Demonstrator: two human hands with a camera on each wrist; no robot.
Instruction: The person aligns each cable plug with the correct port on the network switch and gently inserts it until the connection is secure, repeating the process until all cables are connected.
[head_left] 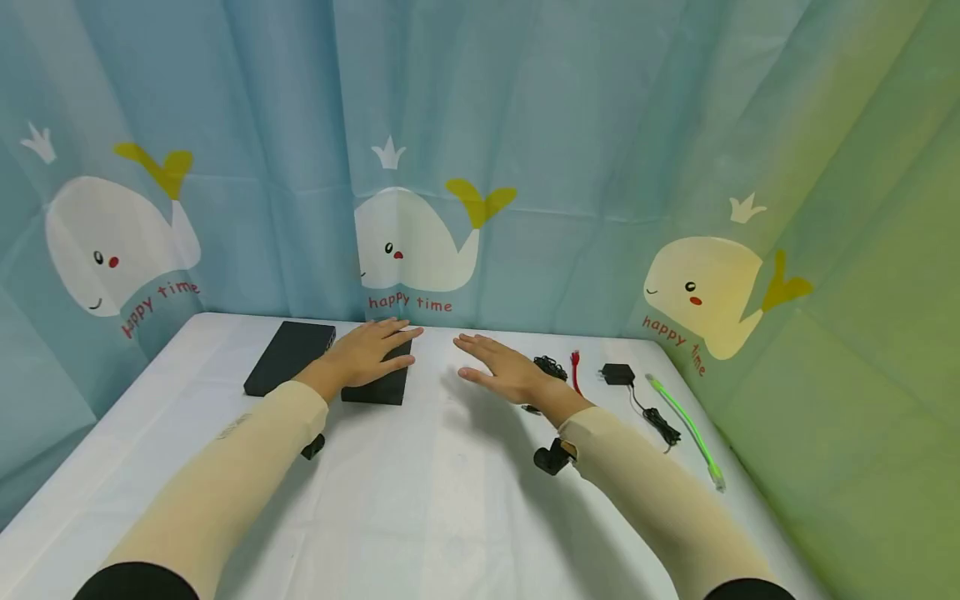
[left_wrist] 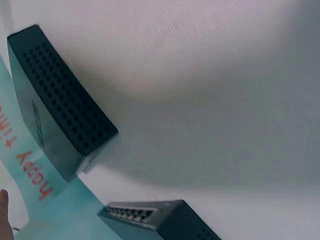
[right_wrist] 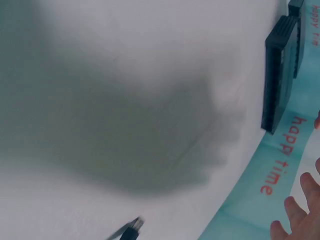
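With fingers straight and spread, my left hand (head_left: pixel 367 354) is over a black network switch (head_left: pixel 378 390), hiding part of it. To its left lies another flat black box (head_left: pixel 288 360). The left wrist view shows a box with round vent holes (left_wrist: pixel 65 95) and a box with a row of ports (left_wrist: pixel 135 214); only a fingertip enters at the edge. Opposite it, my right hand (head_left: pixel 513 372) is held above the white table with fingers extended, holding nothing, partly covering a coiled black cable (head_left: pixel 551 367). Its spread fingers (right_wrist: pixel 295 215) show in the right wrist view.
Right of the right hand lie a red cable (head_left: pixel 576 371), a black power adapter (head_left: pixel 618 374) with a bundled cord (head_left: pixel 662 425), and a green network cable (head_left: pixel 686 425). A dark cable plug (right_wrist: pixel 131 231) shows in the right wrist view. A whale-print curtain (head_left: pixel 570 167) encloses the table.
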